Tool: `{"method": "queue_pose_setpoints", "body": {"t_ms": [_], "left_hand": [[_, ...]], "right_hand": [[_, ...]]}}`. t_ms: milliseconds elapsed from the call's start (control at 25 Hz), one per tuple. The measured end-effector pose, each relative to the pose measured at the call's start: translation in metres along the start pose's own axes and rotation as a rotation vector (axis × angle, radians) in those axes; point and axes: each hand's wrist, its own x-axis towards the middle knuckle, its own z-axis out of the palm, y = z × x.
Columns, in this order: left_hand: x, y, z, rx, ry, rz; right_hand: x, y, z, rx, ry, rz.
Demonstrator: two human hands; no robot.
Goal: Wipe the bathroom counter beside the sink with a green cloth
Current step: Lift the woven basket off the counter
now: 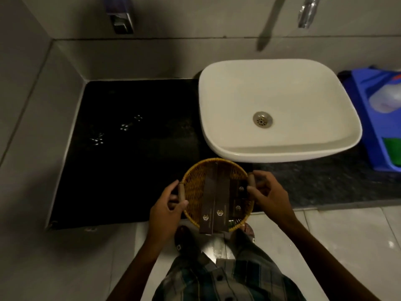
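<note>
Both hands hold a round wicker basket [194,187] at the counter's front edge, just below the sink. My left hand [167,210] grips its left wooden handle and my right hand [268,193] grips the right one. Several dark brown boxes [217,203] lie in the basket. The black counter [130,153] stretches to the left of the white basin sink [280,109] and shows a few wet glints. A patch of green, possibly the green cloth [392,153], lies in a blue tray at the far right.
The blue tray [373,135] right of the sink also holds a white plastic bottle [386,101]. A chrome tap [307,11] hangs above the basin and a metal wall fitting [121,22] above the counter. Grey tiled walls enclose the counter's left and back.
</note>
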Motion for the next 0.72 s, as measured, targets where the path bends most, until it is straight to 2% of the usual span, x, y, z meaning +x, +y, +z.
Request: {"method": "queue_pose_setpoints", "body": {"t_ms": [80, 160, 240, 320, 480, 560, 640, 720], "left_hand": [[0.004, -0.006, -0.005, 0.093, 0.008, 0.008], [0.005, -0.009, -0.010, 0.211, 0.095, 0.054], [0.003, 0.000, -0.007, 0.207, 0.188, 0.131], [-0.005, 0.015, 0.008, 0.164, 0.186, 0.185], [-0.030, 0.050, 0.056, 0.167, 0.029, 0.419], [-0.029, 0.073, 0.089, 0.236, -0.049, 0.583], [-0.028, 0.098, 0.133, 0.344, -0.139, 0.668], [-0.036, 0.122, 0.190, 0.425, -0.256, 0.768]], "right_hand": [[-0.005, 0.000, -0.001, -0.015, -0.033, -0.002], [-0.016, 0.004, -0.007, -0.032, -0.059, 0.009], [-0.030, 0.013, -0.019, -0.051, -0.046, 0.025], [-0.045, 0.022, -0.034, -0.078, 0.016, 0.025], [-0.053, 0.046, -0.078, -0.144, 0.332, 0.049], [-0.038, 0.069, -0.110, -0.126, 0.420, 0.130], [-0.016, 0.100, -0.145, -0.184, 0.423, 0.246], [0.005, 0.137, -0.177, -0.363, 0.303, 0.374]]}}
